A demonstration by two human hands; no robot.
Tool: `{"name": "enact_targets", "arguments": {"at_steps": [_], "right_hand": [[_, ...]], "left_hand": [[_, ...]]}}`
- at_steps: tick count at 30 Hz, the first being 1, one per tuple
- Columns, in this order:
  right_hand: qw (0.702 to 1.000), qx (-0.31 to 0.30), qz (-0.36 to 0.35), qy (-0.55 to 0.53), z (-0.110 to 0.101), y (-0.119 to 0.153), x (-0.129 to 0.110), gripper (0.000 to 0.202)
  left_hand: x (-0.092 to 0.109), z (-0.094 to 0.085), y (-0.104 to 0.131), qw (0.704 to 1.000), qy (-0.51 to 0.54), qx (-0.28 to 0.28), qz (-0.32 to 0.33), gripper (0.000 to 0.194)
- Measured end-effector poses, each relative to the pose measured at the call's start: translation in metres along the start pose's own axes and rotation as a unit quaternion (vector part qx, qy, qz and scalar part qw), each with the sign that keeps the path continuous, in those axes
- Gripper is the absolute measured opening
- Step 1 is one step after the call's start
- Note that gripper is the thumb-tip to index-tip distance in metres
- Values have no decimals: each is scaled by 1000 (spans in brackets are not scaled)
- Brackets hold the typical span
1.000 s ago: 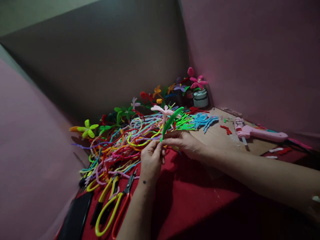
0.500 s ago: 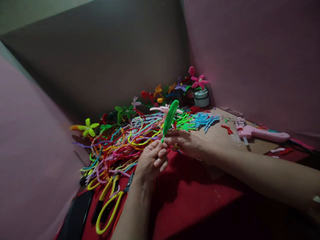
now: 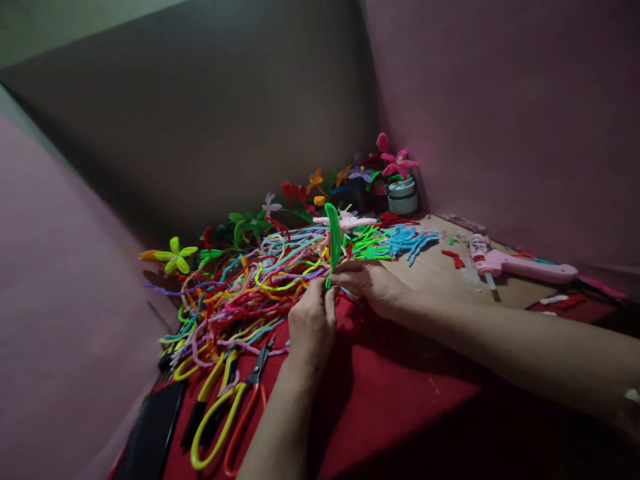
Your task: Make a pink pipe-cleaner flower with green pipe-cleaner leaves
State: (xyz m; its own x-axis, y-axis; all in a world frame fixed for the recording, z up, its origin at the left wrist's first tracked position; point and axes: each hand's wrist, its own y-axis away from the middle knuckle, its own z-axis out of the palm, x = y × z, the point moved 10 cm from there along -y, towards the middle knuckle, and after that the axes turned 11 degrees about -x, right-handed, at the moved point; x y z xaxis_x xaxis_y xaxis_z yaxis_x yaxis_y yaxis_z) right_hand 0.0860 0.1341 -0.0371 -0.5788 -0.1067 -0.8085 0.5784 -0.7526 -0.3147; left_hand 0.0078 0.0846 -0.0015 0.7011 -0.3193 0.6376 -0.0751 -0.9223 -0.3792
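Observation:
A green pipe-cleaner leaf (image 3: 335, 237) stands nearly upright above my two hands, with its narrow twisted base between my fingers. My left hand (image 3: 313, 323) is closed, thumb and fingers pinching the bottom of that base. From the right, my right hand (image 3: 373, 285) pinches the leaf just above, its fingertips touching the left ones. Behind the leaf shows a pale pink pipe-cleaner flower (image 3: 353, 221); whether it joins the leaf I cannot tell. A big heap of loose coloured pipe cleaners (image 3: 250, 283) lies just beyond my hands.
Scissors (image 3: 239, 393) with yellow and red handles and yellow-black pliers (image 3: 213, 393) lie at left by a black flat object (image 3: 153, 427). A pink glue gun (image 3: 525, 265) rests on brown board (image 3: 425, 270) at right. Finished flowers (image 3: 176, 255) and a lidded pale container (image 3: 403, 195) stand behind.
The leaf has turned more upright and shows its narrower side. My left hand has shifted right and rolled over, its fingers now mostly hidden. The scissors show more fully.

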Motion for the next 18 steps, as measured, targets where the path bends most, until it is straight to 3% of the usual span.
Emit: {"name": "enact_targets", "arguments": {"at_steps": [3,6,12,18], "right_hand": [[1000,7,-4,11,-1,0,0,19],[999,-12,-14,41,2,0,-2,19],[991,-83,-4,109,13,-2,-4,20],[985,-68,-1,159,20,3,-21,18]], "left_hand": [[8,-1,3,994,-99,23,41,14],[5,-2,3,996,-79,25,34,14],[-12,1,0,989,136,-24,-57,20],[-17,15,-2,915,386,-81,-89,18]]}}
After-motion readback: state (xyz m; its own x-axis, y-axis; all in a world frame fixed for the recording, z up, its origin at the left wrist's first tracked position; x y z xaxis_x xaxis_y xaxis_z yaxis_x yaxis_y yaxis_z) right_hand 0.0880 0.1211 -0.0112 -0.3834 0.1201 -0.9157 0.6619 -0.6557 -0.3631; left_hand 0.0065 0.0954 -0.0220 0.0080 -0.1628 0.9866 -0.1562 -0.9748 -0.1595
